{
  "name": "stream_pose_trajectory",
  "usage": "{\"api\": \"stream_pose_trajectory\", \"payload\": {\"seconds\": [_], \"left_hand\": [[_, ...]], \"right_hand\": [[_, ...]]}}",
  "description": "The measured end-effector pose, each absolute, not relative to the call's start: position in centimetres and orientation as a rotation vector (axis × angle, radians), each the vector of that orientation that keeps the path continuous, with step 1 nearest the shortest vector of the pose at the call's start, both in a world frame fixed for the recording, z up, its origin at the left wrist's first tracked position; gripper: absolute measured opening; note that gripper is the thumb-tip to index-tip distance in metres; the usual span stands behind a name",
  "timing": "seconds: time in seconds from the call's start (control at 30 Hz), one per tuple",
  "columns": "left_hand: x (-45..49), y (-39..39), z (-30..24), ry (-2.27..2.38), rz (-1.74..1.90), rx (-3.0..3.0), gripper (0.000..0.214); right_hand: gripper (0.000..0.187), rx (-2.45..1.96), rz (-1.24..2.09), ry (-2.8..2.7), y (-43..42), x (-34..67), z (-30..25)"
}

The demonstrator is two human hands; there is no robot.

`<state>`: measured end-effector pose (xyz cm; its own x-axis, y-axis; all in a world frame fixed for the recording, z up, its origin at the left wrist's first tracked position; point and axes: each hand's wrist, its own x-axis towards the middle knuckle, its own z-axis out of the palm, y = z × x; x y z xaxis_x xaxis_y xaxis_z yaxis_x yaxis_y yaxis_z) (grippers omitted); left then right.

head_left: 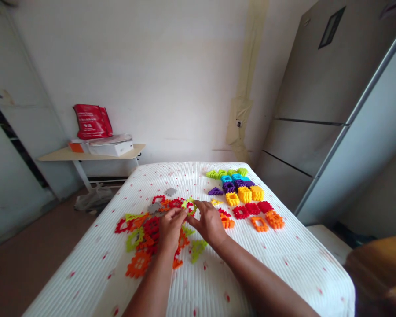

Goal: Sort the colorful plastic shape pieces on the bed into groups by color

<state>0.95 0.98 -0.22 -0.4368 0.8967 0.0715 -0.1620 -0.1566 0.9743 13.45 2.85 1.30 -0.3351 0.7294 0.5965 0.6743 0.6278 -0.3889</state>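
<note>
My left hand (171, 224) and my right hand (210, 222) meet over the middle of the table. Between their fingertips is a lime-green interlocking plastic tile (188, 202) with an open centre, and something red shows at its lower edge. Both hands are closed in a pinch, though the fingers partly hide what they grip. Under and beside my left hand spreads a loose heap of notched tiles: an orange tile (138, 264), a green tile (135, 239), a red frame tile (122, 226) and a grey tile (155, 207). A green triangular tile (198, 250) lies below my right hand.
Right of my hands stand colour-sorted stacks: green (222, 173), blue (227, 179), purple (229, 187), yellow (244, 194), red (252, 208) and orange (275, 219). A grey tile (170, 192) lies apart. Beyond are a fridge (303, 97) and a side table (56, 154) with a red bag (92, 122).
</note>
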Motion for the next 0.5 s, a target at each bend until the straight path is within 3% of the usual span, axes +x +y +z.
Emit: {"api": "stream_pose_trajectory", "payload": {"seconds": [0.27, 0.5], "left_hand": [[0.5, 1.0, -0.4, 1.31, 1.695, 0.893, 0.032], [0.7, 1.2, -1.0, 1.304, 1.623, 0.863, 0.037]], "right_hand": [[0.044, -0.935, 0.233, -2.168, 4.0, 14.4, 1.7], [0.051, -0.875, 0.128, -2.408, 4.8, 15.9, 2.8]]}}
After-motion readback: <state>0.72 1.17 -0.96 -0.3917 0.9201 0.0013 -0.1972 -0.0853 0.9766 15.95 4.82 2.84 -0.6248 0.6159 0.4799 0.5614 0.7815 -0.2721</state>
